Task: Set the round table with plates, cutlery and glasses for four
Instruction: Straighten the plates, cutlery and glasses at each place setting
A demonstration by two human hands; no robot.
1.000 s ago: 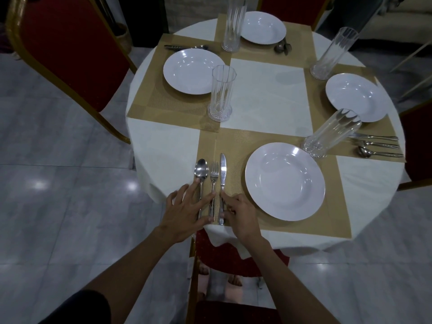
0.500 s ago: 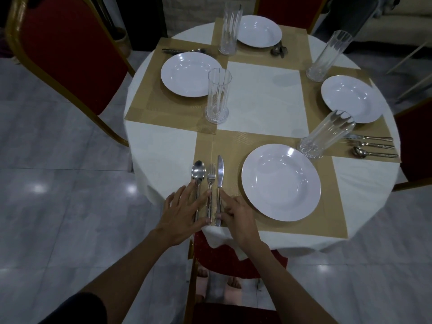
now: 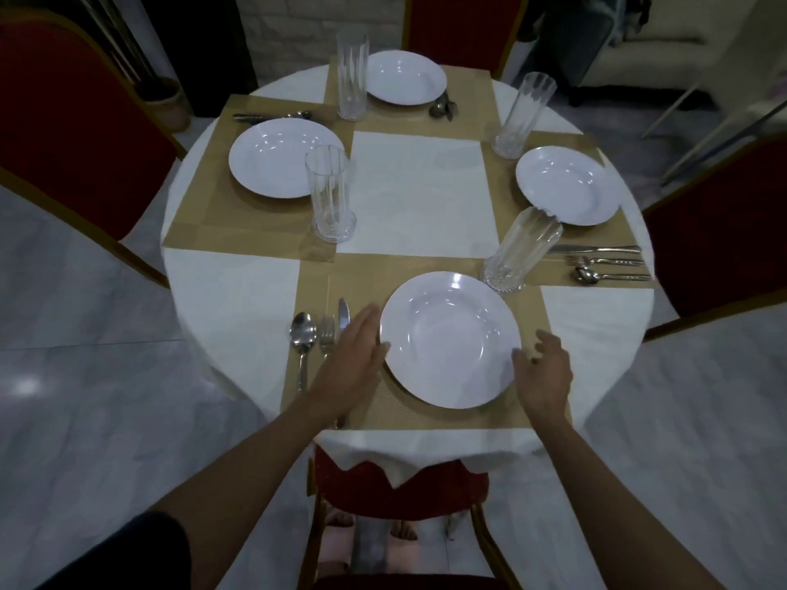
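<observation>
The near white plate [image 3: 449, 338] lies on a gold placemat [image 3: 426, 413] at the table's front. My left hand [image 3: 353, 361], fingers straight, touches the plate's left rim. My right hand [image 3: 543, 372], fingers loosely bent, sits at the plate's right rim. Left of the plate lie a spoon [image 3: 302, 338], a fork [image 3: 326, 336] and a knife [image 3: 343, 313], the knife partly hidden by my left hand. A tall glass [image 3: 519, 249] stands beyond the plate on the right. Three more plates [image 3: 283, 157] [image 3: 404, 77] [image 3: 566, 185] with glasses [image 3: 330, 193] [image 3: 352, 74] [image 3: 521, 115] and cutlery [image 3: 604, 262] fill the other places.
The round table [image 3: 230, 283] has a white cloth. Red chairs with gold frames stand at the left [image 3: 72, 121], the right [image 3: 719, 232], the far side [image 3: 462, 27] and close in front of me [image 3: 400, 491]. Grey tiled floor surrounds the table.
Both hands left the cutlery and moved right to either side of the near plate. The spoon, fork and knife stay lined up on the placemat.
</observation>
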